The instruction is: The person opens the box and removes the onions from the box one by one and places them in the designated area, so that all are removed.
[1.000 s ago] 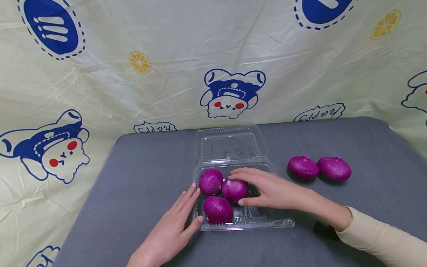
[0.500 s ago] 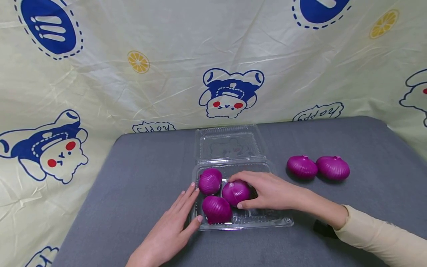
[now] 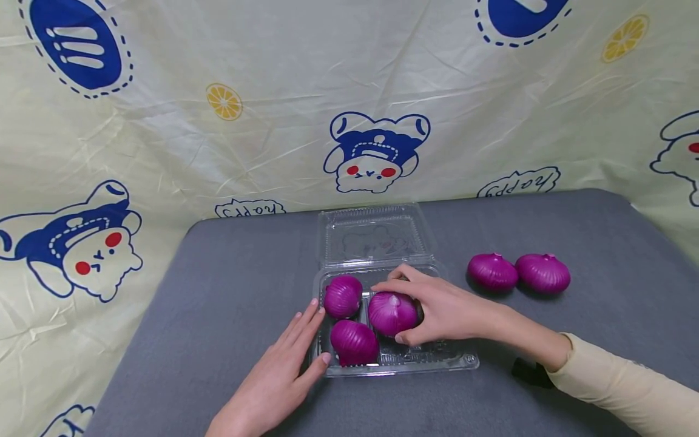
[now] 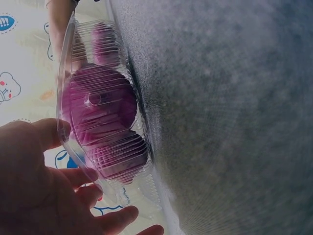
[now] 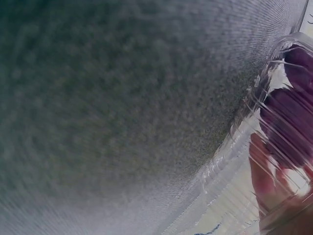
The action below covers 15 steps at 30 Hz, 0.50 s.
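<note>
A clear plastic clamshell container [image 3: 404,369] sits on the grey cloth, its lid [image 3: 377,233] folded back away from me. Inside are three purple onions; my right hand [image 3: 445,306] grips one, the middle onion [image 3: 391,314], with fingers behind it and thumb in front. The back left onion [image 3: 343,296] and the front left onion [image 3: 354,343] lie along the container's left side. With fingers extended, my left hand [image 3: 278,367] rests against the left wall. In the left wrist view, its fingers touch the ribbed plastic side [image 4: 105,122].
Two more onions lie side by side to the right of the container: a nearer-in onion [image 3: 493,272] and an outer onion [image 3: 543,274]. A dark object [image 3: 530,373] is under my right wrist. Behind the table [image 3: 240,273] hangs a printed sheet [image 3: 273,152].
My right hand has closed around the middle onion and shifted it slightly right, away from the two left ones, turning its stem end. My left hand has stayed at the container's side.
</note>
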{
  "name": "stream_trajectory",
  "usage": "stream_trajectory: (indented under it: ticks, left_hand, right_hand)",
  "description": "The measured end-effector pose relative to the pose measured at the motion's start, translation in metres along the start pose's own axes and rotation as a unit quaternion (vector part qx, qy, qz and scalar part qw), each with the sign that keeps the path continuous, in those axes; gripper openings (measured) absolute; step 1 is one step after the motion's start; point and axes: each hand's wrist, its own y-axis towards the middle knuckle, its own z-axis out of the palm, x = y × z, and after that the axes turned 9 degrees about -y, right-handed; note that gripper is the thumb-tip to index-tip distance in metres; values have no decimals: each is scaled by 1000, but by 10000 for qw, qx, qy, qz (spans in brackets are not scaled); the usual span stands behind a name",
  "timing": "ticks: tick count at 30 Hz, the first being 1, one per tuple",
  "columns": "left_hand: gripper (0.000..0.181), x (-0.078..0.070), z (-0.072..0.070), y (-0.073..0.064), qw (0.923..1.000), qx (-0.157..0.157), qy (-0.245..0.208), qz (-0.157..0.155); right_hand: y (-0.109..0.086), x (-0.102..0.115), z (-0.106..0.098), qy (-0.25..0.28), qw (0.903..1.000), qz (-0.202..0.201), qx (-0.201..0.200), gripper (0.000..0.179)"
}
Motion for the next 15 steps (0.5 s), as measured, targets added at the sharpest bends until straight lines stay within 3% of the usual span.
stream_trajectory:
  ticks: [7, 15]
  left_hand:
    - [70, 0, -1, 0, 10000, -43, 53, 55]
    - [68, 1, -1, -2, 9999, -60, 12, 135]
  right_hand:
    - [-1, -2, -3, 701, 9969, -250, -254, 73]
    - [-3, -3, -9, 938, 9944, -423, -231, 74]
